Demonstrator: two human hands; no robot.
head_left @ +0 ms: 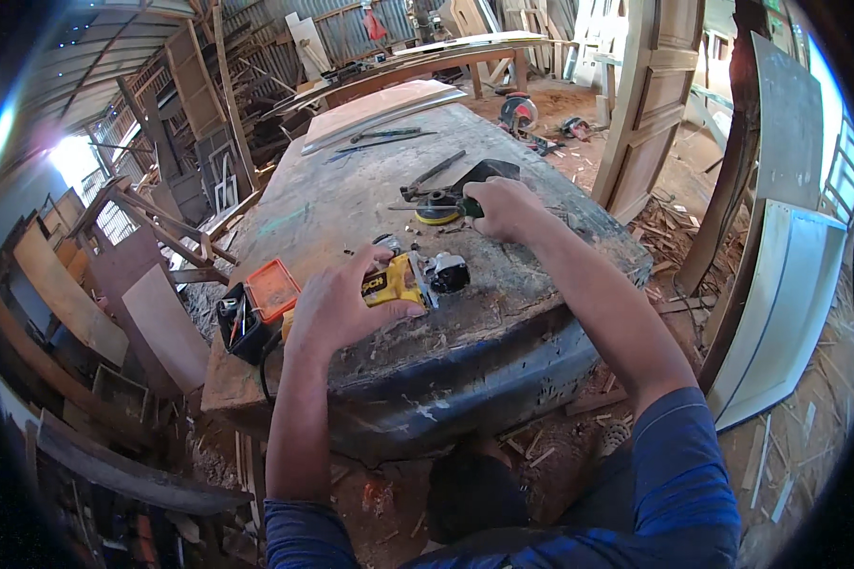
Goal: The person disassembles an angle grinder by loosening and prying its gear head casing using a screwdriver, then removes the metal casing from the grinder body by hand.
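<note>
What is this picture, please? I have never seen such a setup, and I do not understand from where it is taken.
There is no robot: a person works bare-handed. A wide camera on their head looks down, so straight edges bend near the rim. The left hand holds a yellow power tool on a worn workbench. The right hand grips what looks like a screwdriver, its thin shaft pointing left. Also on the bench are a yellow-rimmed disc, a small black-and-orange box and, at the far end, boards.
</note>
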